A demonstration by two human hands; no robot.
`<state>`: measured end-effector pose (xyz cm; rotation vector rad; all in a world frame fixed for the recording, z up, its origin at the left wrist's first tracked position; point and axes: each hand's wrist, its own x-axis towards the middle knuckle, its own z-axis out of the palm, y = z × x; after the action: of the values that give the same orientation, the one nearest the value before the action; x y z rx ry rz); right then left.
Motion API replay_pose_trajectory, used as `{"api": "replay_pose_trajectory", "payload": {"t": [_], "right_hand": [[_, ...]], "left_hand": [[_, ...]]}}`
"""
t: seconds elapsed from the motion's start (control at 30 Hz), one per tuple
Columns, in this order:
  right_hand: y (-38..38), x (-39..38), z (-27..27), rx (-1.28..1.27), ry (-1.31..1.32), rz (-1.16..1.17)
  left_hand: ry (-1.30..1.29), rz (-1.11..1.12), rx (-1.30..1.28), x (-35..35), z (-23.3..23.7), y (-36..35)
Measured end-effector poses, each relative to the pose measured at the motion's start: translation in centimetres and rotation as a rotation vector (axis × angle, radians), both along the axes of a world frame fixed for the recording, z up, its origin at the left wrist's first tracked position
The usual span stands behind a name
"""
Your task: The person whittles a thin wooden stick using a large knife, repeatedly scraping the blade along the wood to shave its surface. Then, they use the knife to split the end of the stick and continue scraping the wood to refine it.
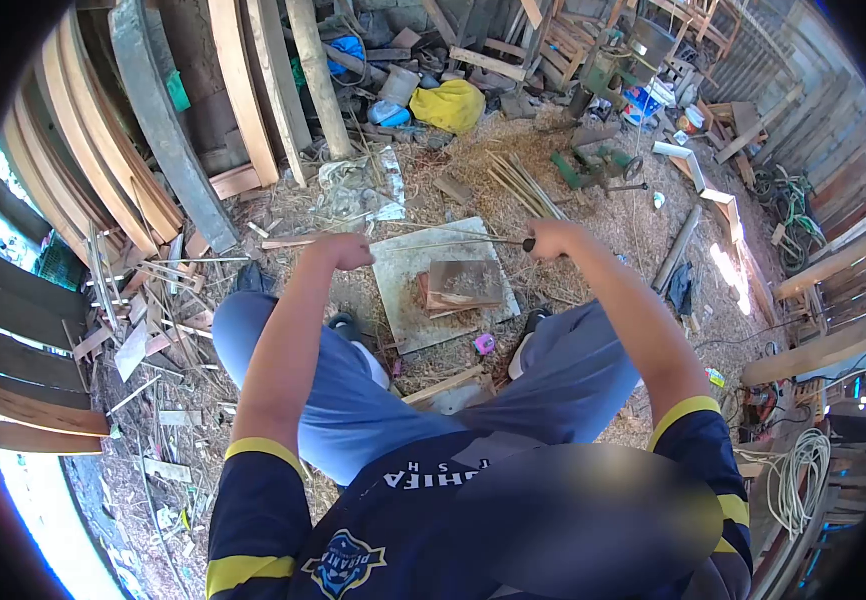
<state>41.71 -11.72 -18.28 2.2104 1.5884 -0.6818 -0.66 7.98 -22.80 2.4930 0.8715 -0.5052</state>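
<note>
My left hand [345, 252] is closed, pinching one end of a thin wooden strip [413, 244] that stretches level toward my right hand. My right hand [559, 240] is wrapped round a dark-handled tool [527, 244] whose slim dark front part points left and lines up with the strip; I cannot tell its exact kind. Below the strip, a worn pale board [398, 300] lies on the ground between my feet. Stacked on that board are a few flat brown wood pieces [465, 284]. A small pink object [484, 344] sits near the board's front edge.
Shavings cover the ground. Thin sticks [525, 188] lie ahead, near a green metal tool [593, 172]. A yellow sack [448, 106] rests at the back. Curved planks [168, 130] lean at left above scrap wood [143, 320]. Coiled rope [798, 480] hangs at right.
</note>
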Motion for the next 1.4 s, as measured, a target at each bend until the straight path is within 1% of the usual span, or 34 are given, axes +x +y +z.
{"api": "replay_pose_trajectory", "payload": {"t": [0.03, 0.1, 0.13, 0.2, 0.23, 0.3, 0.37, 0.4, 0.43, 0.5, 0.53, 0.6, 0.73, 0.8, 0.83, 0.9, 0.93, 1.0, 1.03, 1.1, 1.2, 1.3, 1.4], "right_hand": [[-0.3, -0.6, 2.7, -0.086, 0.001, 0.037], [-0.7, 0.1, 4.2, -0.136, -0.002, 0.144], [-0.6, 0.7, 4.4, -0.162, -0.001, 0.199], [-1.7, 1.4, 4.0, -0.024, 0.044, 0.178], [-2.6, 1.6, 3.5, 0.045, 0.069, 0.162], [-3.6, 2.3, 2.4, 0.068, 0.111, 0.064], [-4.8, 2.4, 2.3, 0.103, 0.146, -0.004], [-5.2, 1.8, 3.2, 0.132, 0.163, -0.022], [-5.4, 1.3, 4.3, 0.166, 0.175, -0.038], [-5.5, 0.7, 5.4, 0.146, 0.142, -0.055], [-5.6, 0.4, 5.6, 0.132, 0.124, -0.058], [-6.3, -0.3, 6.0, 0.201, 0.123, -0.104], [-8.1, -0.5, 7.7, 0.287, 0.203, -0.202], [-8.3, 0.2, 8.8, 0.277, 0.23, -0.274], [-8.2, 0.6, 9.0, 0.272, 0.245, -0.306], [-7.4, 1.2, 8.8, 0.231, 0.192, -0.328], [-7.0, 1.4, 8.5, 0.212, 0.166, -0.339], [-6.5, 1.5, 6.9, 0.256, 0.127, -0.312], [-6.2, 1.5, 6.2, 0.279, 0.107, -0.298], [-5.5, 1.6, 5.8, 0.257, 0.131, -0.361], [-5.0, 2.2, 5.5, 0.281, 0.175, -0.402], [-4.6, 2.8, 6.5, 0.262, 0.203, -0.432], [-4.6, 3.4, 7.5, 0.269, 0.217, -0.449]], "left_hand": [[-0.08, 0.055, 0.006, 0.3, -1.4, -0.5], [-0.241, 0.167, 0.014, 0.7, -4.8, -2.2], [-0.083, 0.119, 0.033, 0.9, -7.1, -1.8], [0.239, 0.015, 0.069, 0.4, -11.4, -0.4], [0.206, 0.049, 0.052, 0.1, -12.0, -0.7], [0.128, 0.121, 0.031, 0.3, -12.8, -0.5], [0.061, 0.119, 0.059, 1.4, -15.3, 0.6], [0.029, 0.115, 0.073, 1.9, -16.4, 1.1], [0.07, 0.119, 0.07, 2.9, -16.7, 1.6], [0.148, 0.132, 0.069, 5.2, -17.5, 2.4], [0.098, 0.148, 0.121, 6.1, -18.5, 2.7], [-0.003, 0.176, 0.219, 7.9, -21.0, 2.9], [-0.263, 0.185, 0.275, 11.7, -24.3, 3.8], [-0.377, 0.203, 0.309, 13.2, -26.1, 4.1], [-0.344, 0.206, 0.325, 13.9, -26.7, 4.3], [-0.275, 0.211, 0.357, 14.9, -27.8, 4.7], [-0.275, 0.166, 0.354, 15.3, -28.2, 4.8], [-0.279, 0.074, 0.351, 16.2, -28.6, 5.1], [-0.353, 0.038, 0.354, 16.9, -28.8, 5.2], [-0.498, -0.034, 0.361, 18.6, -29.0, 5.5], [-0.444, -0.093, 0.291, 21.0, -29.4, 6.1], [-0.353, -0.173, 0.312, 22.0, -30.6, 6.5], [-0.368, -0.13, 0.367, 22.3, -31.3, 6.5]]}}
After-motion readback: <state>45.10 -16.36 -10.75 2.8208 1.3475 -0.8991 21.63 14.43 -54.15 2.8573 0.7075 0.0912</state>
